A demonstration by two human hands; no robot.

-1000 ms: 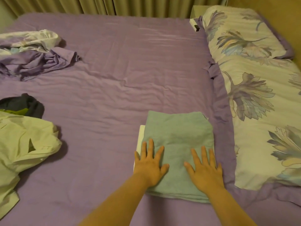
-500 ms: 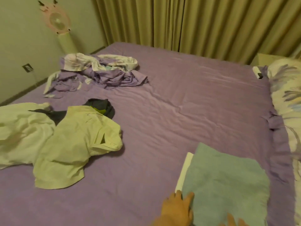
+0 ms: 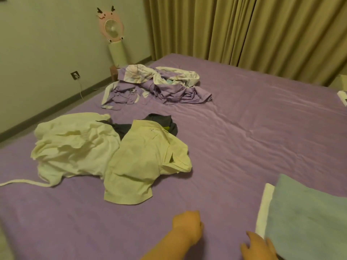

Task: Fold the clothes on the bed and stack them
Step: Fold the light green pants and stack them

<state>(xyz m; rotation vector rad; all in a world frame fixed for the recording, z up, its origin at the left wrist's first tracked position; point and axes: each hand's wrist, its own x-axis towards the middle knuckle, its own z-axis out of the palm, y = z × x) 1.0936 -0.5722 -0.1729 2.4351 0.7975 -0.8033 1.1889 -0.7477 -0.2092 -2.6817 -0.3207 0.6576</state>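
A folded teal garment (image 3: 308, 218) lies on a folded white one (image 3: 263, 209) at the bed's near right. A crumpled pale yellow shirt (image 3: 144, 166) lies at centre left, partly over a dark garment (image 3: 161, 122). A cream garment (image 3: 75, 145) is bunched to its left. My left hand (image 3: 187, 227) hovers over the purple sheet (image 3: 244, 132) with fingers curled, holding nothing. My right hand (image 3: 258, 246) rests with fingers apart at the stack's near left corner, partly cut off by the frame's bottom edge.
A crumpled purple and floral bedding heap (image 3: 157, 85) sits at the far left of the bed. Beyond it stand a pink fan (image 3: 112, 29) and a wall with a socket (image 3: 75, 75). Curtains (image 3: 244, 30) hang behind the bed.
The view has swung left and up from the folded stack toward the loose clothes. Both hands have come off the teal garment, and my left hand has curled and moved left.
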